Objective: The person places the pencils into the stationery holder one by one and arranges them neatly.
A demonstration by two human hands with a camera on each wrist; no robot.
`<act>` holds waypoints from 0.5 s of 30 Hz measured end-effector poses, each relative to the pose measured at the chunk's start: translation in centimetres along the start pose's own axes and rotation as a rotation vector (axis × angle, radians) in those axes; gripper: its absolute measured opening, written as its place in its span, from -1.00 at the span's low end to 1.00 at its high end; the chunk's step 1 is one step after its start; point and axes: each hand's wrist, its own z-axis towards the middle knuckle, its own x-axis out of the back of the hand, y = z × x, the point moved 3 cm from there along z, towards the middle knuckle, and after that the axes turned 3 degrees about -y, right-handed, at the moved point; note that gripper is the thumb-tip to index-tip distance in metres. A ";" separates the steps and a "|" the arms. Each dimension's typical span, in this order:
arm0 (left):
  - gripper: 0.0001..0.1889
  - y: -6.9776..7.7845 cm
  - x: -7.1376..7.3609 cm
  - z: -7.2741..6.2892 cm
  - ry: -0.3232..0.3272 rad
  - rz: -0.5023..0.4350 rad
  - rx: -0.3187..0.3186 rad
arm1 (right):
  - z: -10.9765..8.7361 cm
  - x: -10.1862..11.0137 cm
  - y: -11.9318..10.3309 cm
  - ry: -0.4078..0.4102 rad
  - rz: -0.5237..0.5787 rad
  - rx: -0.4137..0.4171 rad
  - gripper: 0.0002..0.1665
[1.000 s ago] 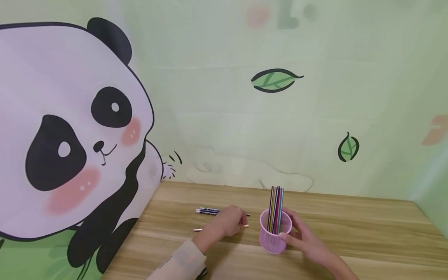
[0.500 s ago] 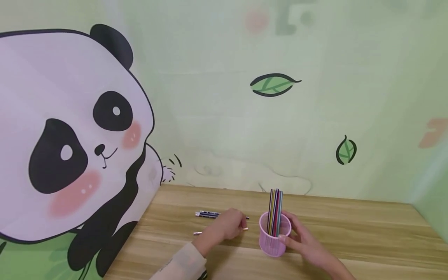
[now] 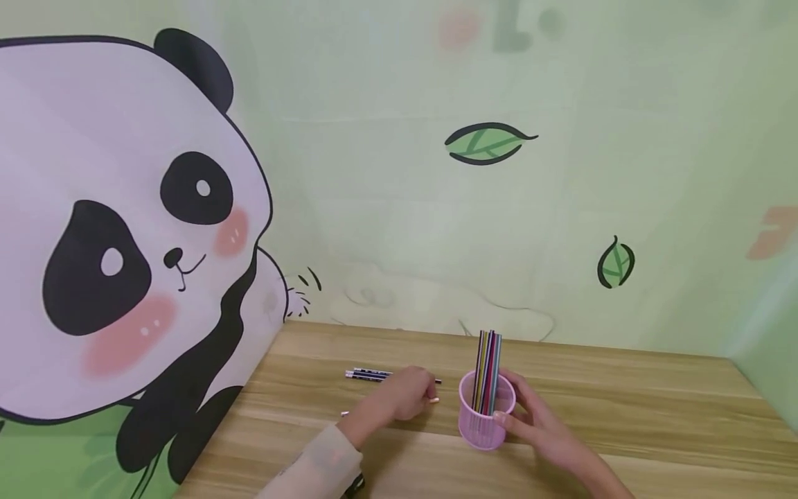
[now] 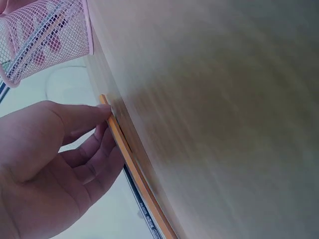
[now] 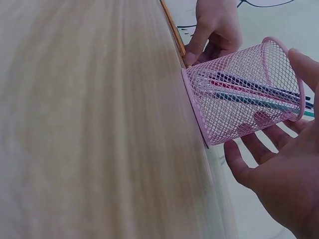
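My left hand is low over the wooden table, left of the pen holder. In the left wrist view its thumb and fingers pinch an orange pencil near one end, and the pencil lies along the tabletop. In the head view, the forearm hides most of that pencil. My right hand holds a pink mesh pen holder from the right, thumb at the rim and fingers around the far side. The holder stands upright on the table with several coloured pencils in it.
Behind the left hand lie several dark patterned pencils, partly covered by it. The wooden table meets a pale green wall at the back, and a panda picture covers the left side.
The view shifts slightly. Less of the orange pencil shows beside the left wrist than before, while the hand keeps its pinch. The right hand stays on the pen holder.
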 end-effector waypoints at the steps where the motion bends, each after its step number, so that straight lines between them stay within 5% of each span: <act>1: -0.98 -0.1 0.0 -0.1 0.009 -0.009 -0.004 | 0.0 0.0 0.0 -0.004 0.004 0.004 -0.19; 8: -0.90 0.4 2.2 -1.4 0.107 -0.162 -0.072 | 0.0 -0.2 0.0 -0.004 0.016 -0.022 -0.18; 15: -0.91 1.6 5.8 -1.7 0.120 -0.394 -0.150 | -0.1 -0.2 0.0 0.006 0.014 -0.025 -0.18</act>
